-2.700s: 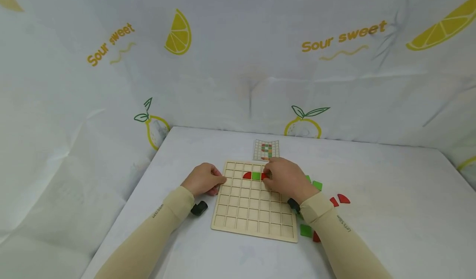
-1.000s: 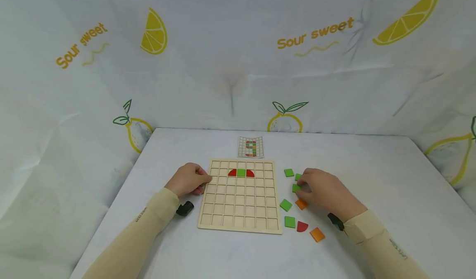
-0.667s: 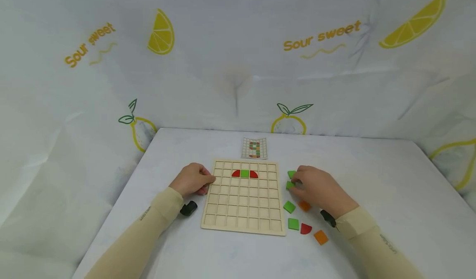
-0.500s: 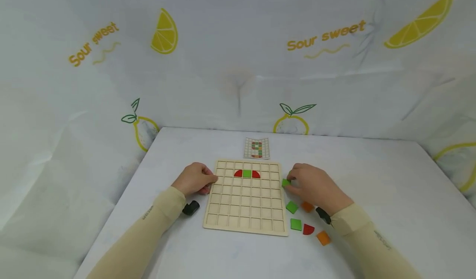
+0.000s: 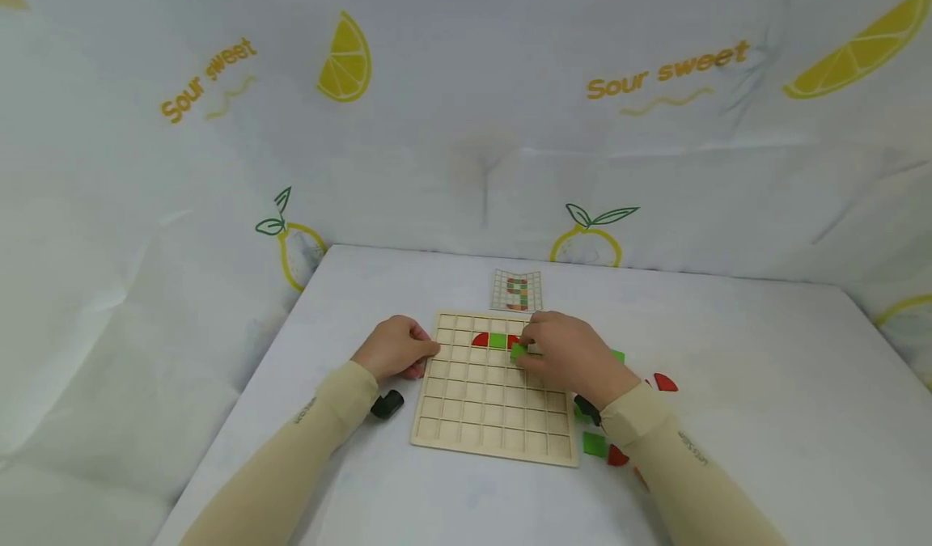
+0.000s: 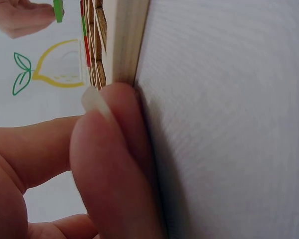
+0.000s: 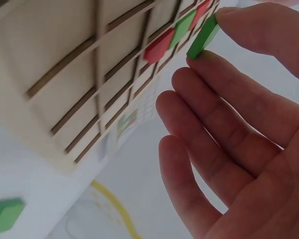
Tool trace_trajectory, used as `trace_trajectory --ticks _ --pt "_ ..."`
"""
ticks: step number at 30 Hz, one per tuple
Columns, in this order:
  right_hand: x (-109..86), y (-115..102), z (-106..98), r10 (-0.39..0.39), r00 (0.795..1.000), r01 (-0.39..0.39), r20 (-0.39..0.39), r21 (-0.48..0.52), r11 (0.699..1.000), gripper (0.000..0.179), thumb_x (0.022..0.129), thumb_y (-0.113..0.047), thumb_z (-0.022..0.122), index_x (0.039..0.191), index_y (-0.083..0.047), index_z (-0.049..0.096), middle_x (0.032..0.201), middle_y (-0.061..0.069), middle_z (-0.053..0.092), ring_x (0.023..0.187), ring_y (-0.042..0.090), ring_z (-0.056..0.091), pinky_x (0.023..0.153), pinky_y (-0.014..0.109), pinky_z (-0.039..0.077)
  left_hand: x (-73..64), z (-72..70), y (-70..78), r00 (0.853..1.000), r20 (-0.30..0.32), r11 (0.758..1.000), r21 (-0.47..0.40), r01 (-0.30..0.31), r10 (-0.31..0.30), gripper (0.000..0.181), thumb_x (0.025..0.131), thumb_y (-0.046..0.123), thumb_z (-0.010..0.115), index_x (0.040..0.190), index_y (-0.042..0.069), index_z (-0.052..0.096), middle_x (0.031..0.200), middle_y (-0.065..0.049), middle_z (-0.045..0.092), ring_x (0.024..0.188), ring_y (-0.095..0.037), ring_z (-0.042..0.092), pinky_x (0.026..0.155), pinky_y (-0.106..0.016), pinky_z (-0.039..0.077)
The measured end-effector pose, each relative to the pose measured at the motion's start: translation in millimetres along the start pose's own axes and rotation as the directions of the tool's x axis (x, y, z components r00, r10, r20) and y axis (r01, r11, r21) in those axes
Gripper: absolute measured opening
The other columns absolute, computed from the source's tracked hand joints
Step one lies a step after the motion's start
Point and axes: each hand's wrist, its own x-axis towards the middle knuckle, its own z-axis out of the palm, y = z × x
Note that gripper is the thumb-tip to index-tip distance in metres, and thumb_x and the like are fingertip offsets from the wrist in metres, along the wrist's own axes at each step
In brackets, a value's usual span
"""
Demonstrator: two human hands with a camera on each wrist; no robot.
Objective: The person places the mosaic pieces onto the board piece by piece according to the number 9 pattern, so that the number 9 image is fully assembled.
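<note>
A wooden grid board (image 5: 466,412) lies flat on the white table. My left hand (image 5: 396,348) holds its left edge, the thumb and a finger against the rim (image 6: 124,45) in the left wrist view. Above the board, my right hand (image 5: 571,356) pinches a green square tile (image 7: 204,37) between thumb and index finger, tilted and apart from the cells. Its other fingers are loosely bent. In an upper row of cells sit a red quarter-round tile (image 5: 480,340), a green square tile (image 5: 497,340) and another red quarter-round tile (image 7: 159,46), which my right hand partly covers in the head view.
Behind the board lies a pattern card (image 5: 516,290) with a coloured figure on a grid. To the right are loose tiles, among them a green square (image 5: 594,444) and red quarter-rounds (image 5: 617,455); my right forearm hides some. A printed cloth (image 5: 437,125) hangs behind the table.
My right hand has left the red tile in the row, gone right to the loose pieces, and come back left over the board with a green tile. My left hand has stayed at the edge.
</note>
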Motion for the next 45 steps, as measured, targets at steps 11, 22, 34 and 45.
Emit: trace_trajectory --ticks 11,22,34,45 --pt "21.4 -25.6 9.8 -0.045 0.999 0.045 0.001 0.007 0.999 0.016 0.096 -0.030 0.082 0.100 -0.014 0.083 0.092 -0.005 0.067 0.093 0.018 0.071 0.080 0.037 0.061 1.7 4.1 3.8 1.000 0.013 1.000 -0.013 -0.009 0.009 0.020 0.100 0.027 0.080 0.097 0.010 0.070 0.070 -0.003 0.071 0.058 -0.011 0.064 0.060 -0.025 0.055" --pt "26.8 -34.8 18.5 -0.074 0.996 0.072 -0.046 -0.042 0.996 0.017 0.096 -0.031 0.083 0.093 -0.014 0.081 0.084 -0.005 0.062 0.072 0.010 0.056 0.079 0.035 0.060 3.2 5.8 3.6 1.000 0.009 1.000 -0.008 -0.022 0.023 0.021 0.100 0.030 0.079 0.097 0.011 0.070 0.070 -0.003 0.072 0.057 -0.011 0.064 0.060 -0.025 0.055" --pt "31.0 -39.2 21.1 -0.087 0.996 0.086 -0.037 -0.022 0.996 0.010 0.096 -0.025 0.080 0.094 -0.015 0.082 0.086 -0.004 0.065 0.073 0.010 0.056 0.068 0.030 0.053 2.7 1.4 2.0 1.000 -0.003 1.000 0.004 -0.024 0.024 0.021 0.099 0.030 0.080 0.096 0.012 0.070 0.071 -0.003 0.072 0.058 -0.011 0.066 0.060 -0.025 0.055" --pt "35.6 -44.3 22.4 -0.106 0.994 0.105 -0.035 -0.042 0.994 0.009 0.097 -0.023 0.079 0.097 -0.015 0.083 0.085 -0.004 0.063 0.070 0.010 0.054 0.065 0.030 0.052 3.2 -3.4 -2.2 1.000 -0.011 1.000 0.022 -0.015 0.015 0.021 0.100 0.030 0.079 0.096 0.012 0.070 0.071 -0.003 0.073 0.058 -0.012 0.066 0.062 -0.025 0.054"
